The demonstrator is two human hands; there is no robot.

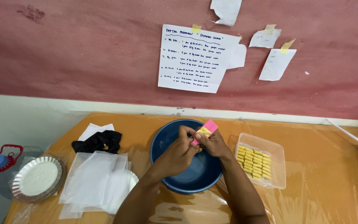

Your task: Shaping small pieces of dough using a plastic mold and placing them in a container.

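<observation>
Hands: my left (182, 145) and right (212, 143) both pinch a pink-yellow wafer (204, 131)
Below: blue bowl (166, 141)
Right: biscuit tub (278, 157)

Both forearms bare — no sleeves in view; left hand (178, 152), right hand (213, 144) ungloved, ringless.

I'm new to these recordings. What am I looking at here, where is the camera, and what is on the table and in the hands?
This single picture comes from a camera on a person's head, looking down at their own bare hands. No machine is involved. The left hand and right hand meet over a dark blue basin, both in a grip on a small pink and yellow piece. Beside it stands a clear plastic tub with rows of yellow pieces. On the plastic-covered orange table also lie white sheets, a black cloth and stacked foil plates. Handwritten paper notes are taped to the red wall.
</observation>
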